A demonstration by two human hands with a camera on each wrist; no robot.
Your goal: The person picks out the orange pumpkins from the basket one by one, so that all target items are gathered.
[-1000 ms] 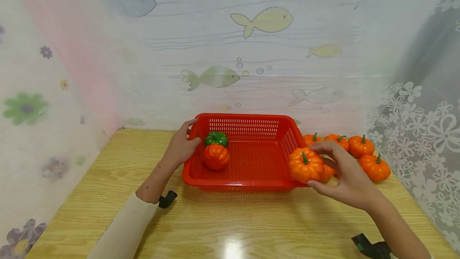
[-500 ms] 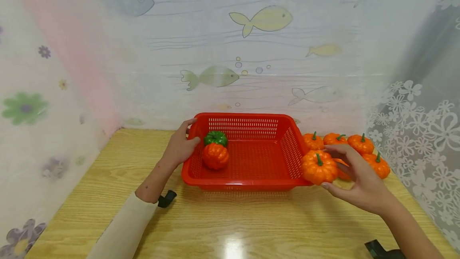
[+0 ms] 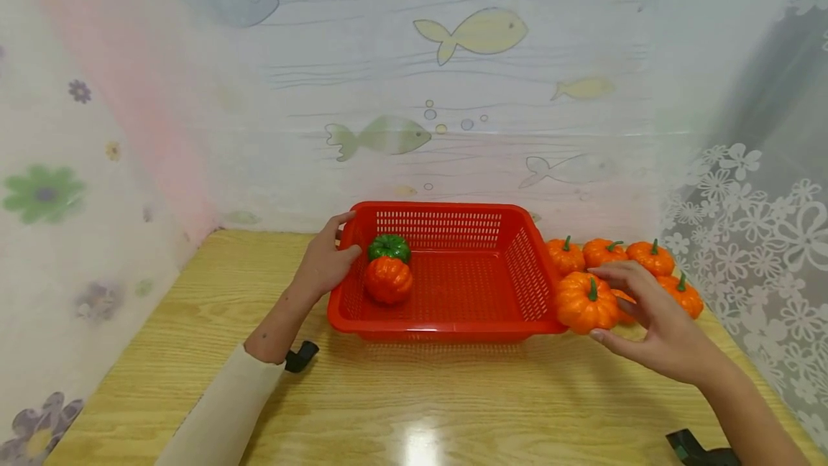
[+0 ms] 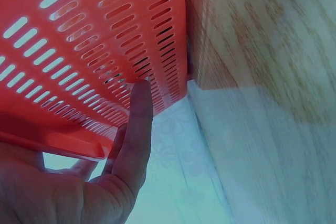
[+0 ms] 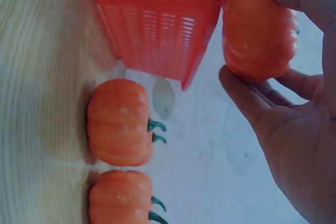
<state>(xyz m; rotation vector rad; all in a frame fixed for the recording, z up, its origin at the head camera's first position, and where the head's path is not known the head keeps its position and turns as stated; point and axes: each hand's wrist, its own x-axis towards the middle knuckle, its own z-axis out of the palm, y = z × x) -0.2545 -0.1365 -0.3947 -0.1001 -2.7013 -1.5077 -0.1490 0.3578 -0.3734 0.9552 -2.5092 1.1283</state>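
Observation:
My left hand [image 3: 323, 261] grips the left rim of a red plastic basket [image 3: 446, 329], thumb over the edge. In the left wrist view its fingers lie against the slotted outer wall. Inside the basket, at the left, a dark green pumpkin [image 3: 389, 247] sits behind a red-orange pumpkin [image 3: 388, 281]. My right hand [image 3: 669, 333] holds an orange toy pumpkin [image 3: 585, 303] between thumb and fingers, raised beside the basket's right rim. The right wrist view shows this pumpkin [image 5: 257, 27] above the table, close to the rim.
Several orange pumpkins with green stems stand right of the basket, among them a back one [image 3: 650, 257] and a right one [image 3: 682, 295]. One behind my right hand is mostly hidden. The wooden table [image 3: 362, 408] meets a fish-patterned wall covering [image 3: 479, 164] at the back.
My right hand has moved rightward with the orange pumpkin, from over the basket's right rim to just outside it. The left hand and basket stay in place.

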